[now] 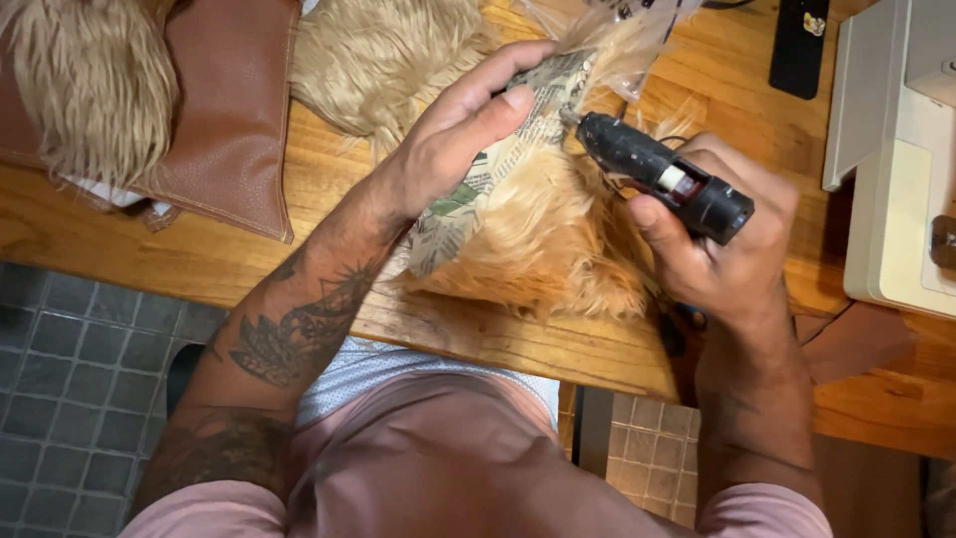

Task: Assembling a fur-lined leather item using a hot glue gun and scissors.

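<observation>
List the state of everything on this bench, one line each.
Black glue gun: gripped in right hand, nozzle at the paper.
Newspaper-print paper piece: pressed flat by left hand.
Tan fur piece: lying under the paper.
Brown leather panel: lying flat.

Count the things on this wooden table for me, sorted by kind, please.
Fur pieces: 3, one under the left hand, one at the top, one on the leather
Glue guns: 1, in the right hand
Printed lining cloth: 1
Brown leather pieces: 1
Cream sewing machines: 1
Black flat items: 1
Total: 8
</observation>
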